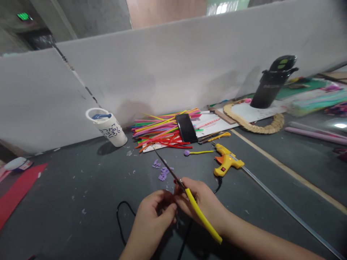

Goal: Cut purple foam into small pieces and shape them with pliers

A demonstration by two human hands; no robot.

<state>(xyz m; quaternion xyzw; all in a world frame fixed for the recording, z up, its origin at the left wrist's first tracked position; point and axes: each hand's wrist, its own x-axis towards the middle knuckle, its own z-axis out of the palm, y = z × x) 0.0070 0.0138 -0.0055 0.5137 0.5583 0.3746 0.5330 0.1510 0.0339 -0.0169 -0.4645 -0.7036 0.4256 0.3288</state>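
Observation:
Near the bottom centre, my left hand (155,215) is closed with thumb and fingertips pinched together; what lies between them is too small to make out. My right hand (202,202) touches it on the right, its fingers wrapped round yellow-handled scissors (202,215). The scissor blades point away, up and to the left. Small purple pieces (163,173) lie on the dark table just past the blades. A purple ball on a yellow-green stem (202,152) rests farther back, beside a yellow glue gun (227,160).
Colourful fuzzy sticks (157,128) and a black phone (187,128) lie at the back centre. A white cup (111,130) stands left of them. A woven ring (260,127) and a black tumbler (271,86) are back right. A black cable (118,216) curves beside my left hand.

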